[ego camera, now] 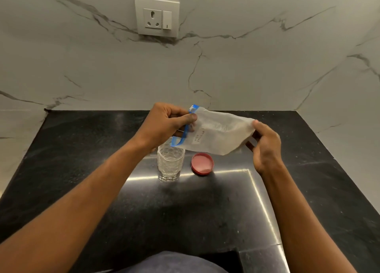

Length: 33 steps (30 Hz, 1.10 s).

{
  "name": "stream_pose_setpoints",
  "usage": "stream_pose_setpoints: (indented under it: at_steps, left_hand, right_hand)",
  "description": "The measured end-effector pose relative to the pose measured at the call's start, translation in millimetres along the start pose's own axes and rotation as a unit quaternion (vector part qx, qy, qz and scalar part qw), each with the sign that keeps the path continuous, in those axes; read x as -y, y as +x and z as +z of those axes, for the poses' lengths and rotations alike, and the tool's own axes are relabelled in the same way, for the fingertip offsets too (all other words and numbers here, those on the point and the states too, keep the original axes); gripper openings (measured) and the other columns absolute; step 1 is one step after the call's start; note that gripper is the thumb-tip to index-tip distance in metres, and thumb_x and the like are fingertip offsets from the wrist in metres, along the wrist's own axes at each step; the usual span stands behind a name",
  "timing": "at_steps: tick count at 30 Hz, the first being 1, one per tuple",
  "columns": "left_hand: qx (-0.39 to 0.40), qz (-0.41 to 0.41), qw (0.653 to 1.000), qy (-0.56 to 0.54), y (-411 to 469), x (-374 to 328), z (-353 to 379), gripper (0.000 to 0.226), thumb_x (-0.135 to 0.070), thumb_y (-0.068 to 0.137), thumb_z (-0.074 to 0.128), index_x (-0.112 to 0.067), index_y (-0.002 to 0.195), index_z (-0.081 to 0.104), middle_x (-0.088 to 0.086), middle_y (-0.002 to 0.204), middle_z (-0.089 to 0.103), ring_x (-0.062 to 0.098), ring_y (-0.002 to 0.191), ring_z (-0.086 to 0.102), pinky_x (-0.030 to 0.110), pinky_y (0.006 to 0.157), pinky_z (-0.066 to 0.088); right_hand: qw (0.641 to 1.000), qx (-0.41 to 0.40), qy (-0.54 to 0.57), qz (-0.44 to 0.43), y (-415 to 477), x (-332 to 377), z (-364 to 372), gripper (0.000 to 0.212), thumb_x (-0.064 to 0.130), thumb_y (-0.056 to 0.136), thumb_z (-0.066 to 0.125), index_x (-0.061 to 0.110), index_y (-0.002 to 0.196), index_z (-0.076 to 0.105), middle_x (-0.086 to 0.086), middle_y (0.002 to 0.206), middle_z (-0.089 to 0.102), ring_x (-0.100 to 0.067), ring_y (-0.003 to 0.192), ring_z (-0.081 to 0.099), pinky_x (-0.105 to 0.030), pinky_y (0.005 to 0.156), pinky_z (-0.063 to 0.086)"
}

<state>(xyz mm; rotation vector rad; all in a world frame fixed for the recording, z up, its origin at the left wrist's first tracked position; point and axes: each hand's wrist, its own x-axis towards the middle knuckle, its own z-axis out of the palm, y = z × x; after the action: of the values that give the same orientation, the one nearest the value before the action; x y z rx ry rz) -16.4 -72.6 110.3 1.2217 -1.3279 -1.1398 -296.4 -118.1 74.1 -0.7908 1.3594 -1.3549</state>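
Note:
A clear zip bag (218, 131) with a blue seal strip and a small white handwritten label holds pale powder. It hangs sideways above the counter, seal end to the left. My left hand (166, 124) pinches the blue seal end between thumb and fingers. My right hand (265, 145) grips the bag's bottom corner. Directly under the seal end stands a clear patterned glass (170, 162) that looks to hold water. A red lid (202, 163) lies open side up, just right of the glass.
The black stone counter (82, 170) meets a white marble wall (82, 67) at the back and on both sides. A wall socket with a switch (157, 16) sits high on the back wall. Dark clothing (174, 262) shows at the bottom edge.

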Motion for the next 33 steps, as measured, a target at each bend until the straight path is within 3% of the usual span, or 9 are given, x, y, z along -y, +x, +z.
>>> stream_pose_setpoints:
  at_steps: [7,11,17,26,33]
  left_hand:
    - [-0.035,-0.026,0.999,-0.032,-7,13,-15,0.009,-0.022,0.093,0.076,-0.017,0.099,0.081,-0.001,0.093,0.084,0.019,0.088,0.082,0.025,0.068,0.065]
    - [-0.06,-0.031,0.996,-0.055,-12,21,-22,0.012,-0.02,0.095,0.075,-0.013,0.102,0.081,0.004,0.095,0.084,0.02,0.089,0.082,0.025,0.067,0.065]
    - [-0.07,-0.03,0.994,-0.081,-16,28,-28,0.01,-0.02,0.093,0.074,-0.016,0.1,0.081,0.001,0.094,0.084,0.02,0.088,0.082,0.024,0.066,0.065]
    - [-0.088,-0.013,0.993,-0.081,-20,37,-36,0.024,-0.03,0.087,0.073,-0.016,0.105,0.08,0.004,0.096,0.084,0.022,0.091,0.082,0.029,0.072,0.067]
    - [-0.103,-0.006,0.99,-0.091,-22,43,-44,0.017,-0.019,0.095,0.072,-0.013,0.11,0.079,0.005,0.1,0.084,0.022,0.093,0.082,0.031,0.074,0.068]
  right_hand:
    - [0.989,0.008,-0.039,-0.141,-2,16,9,0.017,0.023,0.095,0.078,0.01,0.104,0.074,0.001,0.092,0.074,-0.009,0.082,0.069,-0.03,0.078,0.059]
    - [0.984,0.046,-0.001,-0.17,-5,25,11,0.022,0.011,0.085,0.086,0.012,0.102,0.073,0.006,0.086,0.075,-0.01,0.082,0.072,-0.025,0.076,0.059]
    - [0.977,0.064,0.003,-0.201,-14,34,18,0.028,0.006,0.088,0.083,0.007,0.111,0.069,-0.003,0.093,0.071,-0.012,0.084,0.071,-0.022,0.076,0.056]
    - [0.951,0.071,-0.049,-0.297,-36,49,33,0.017,0.013,0.089,0.084,0.016,0.102,0.074,0.0,0.095,0.075,-0.016,0.092,0.072,-0.035,0.092,0.06]
    - [0.923,0.06,-0.112,-0.364,-42,50,44,0.02,0.014,0.089,0.084,0.008,0.104,0.073,-0.004,0.093,0.074,-0.017,0.088,0.071,-0.033,0.086,0.061]
